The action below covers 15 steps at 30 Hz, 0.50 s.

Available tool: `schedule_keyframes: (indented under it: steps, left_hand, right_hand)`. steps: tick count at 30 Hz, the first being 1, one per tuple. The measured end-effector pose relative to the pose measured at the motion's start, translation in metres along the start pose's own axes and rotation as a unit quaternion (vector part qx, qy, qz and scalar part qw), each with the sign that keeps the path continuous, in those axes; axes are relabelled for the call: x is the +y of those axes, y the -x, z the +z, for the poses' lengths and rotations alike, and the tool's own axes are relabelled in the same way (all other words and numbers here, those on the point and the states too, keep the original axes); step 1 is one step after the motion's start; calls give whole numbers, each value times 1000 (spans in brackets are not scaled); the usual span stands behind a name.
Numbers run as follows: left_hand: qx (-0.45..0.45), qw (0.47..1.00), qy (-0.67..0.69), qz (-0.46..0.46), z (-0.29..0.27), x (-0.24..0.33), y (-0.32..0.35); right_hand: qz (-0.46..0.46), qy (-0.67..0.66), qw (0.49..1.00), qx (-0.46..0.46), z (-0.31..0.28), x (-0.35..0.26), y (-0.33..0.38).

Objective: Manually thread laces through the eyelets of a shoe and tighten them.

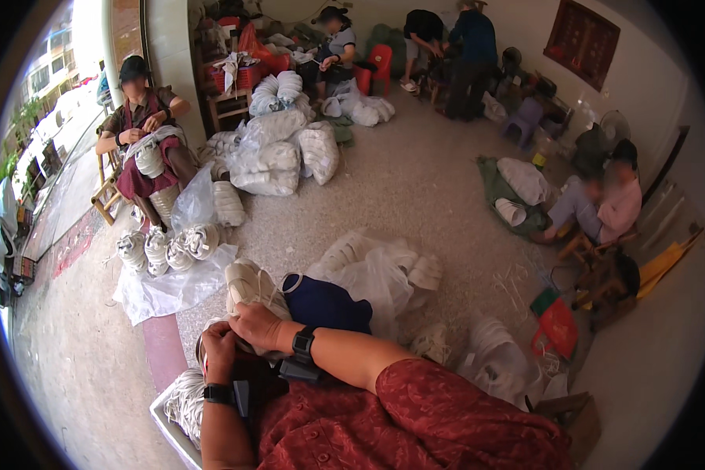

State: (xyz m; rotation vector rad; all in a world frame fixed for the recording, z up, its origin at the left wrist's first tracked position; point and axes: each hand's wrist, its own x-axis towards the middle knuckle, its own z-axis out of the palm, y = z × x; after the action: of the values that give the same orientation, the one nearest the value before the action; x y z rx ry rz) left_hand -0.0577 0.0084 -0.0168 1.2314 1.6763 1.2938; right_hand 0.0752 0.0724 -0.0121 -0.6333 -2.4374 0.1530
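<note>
A stack of cream shoe uppers (244, 283) with thin laces rests in front of me, tilted away. My right hand (260, 323) is closed on the near part of this stack. Close beside it, my left hand (219, 345) has its fingers pinched together at the stack's near left side; what they grip is too small to make out. A white box (163, 419) of loose white laces (185, 401) stands by my left forearm. Just right of the stack lies a dark blue cloth bundle (327, 303).
Clear plastic bags (380, 274) of pale uppers lie ahead, with more bags (266, 153) piled farther off. Several stacked uppers (157, 249) stand on a plastic sheet (168, 294) at left. A seated person (145, 117) works there; other people sit or stand at the back and right.
</note>
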Motion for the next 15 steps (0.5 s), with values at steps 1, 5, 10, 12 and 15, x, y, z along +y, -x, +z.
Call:
schedule_keyframes:
  steps: [1, 5, 10, 12, 15]
  left_hand:
    - [-2, 1000, -1, -1, -1, -6, -2]
    - [3, 1000, 1, -5, -1, -17, -2]
    - [31, 999, 18, 21, 5, -15, -2]
    - [64, 992, 100, 33, 11, -5, -1]
    - [-28, 933, -281, 224, 26, 45, -3]
  right_hand:
    - [2, -1, 1000, 0, 1, 1, 1]
    - [-56, -105, 992, -42, -24, -4, 4]
    - [-4, -497, 868, -2, -96, 3, 24]
    - [180, -715, 675, -11, -120, 8, 39]
    - [187, -732, 651, -64, -113, 12, 55]
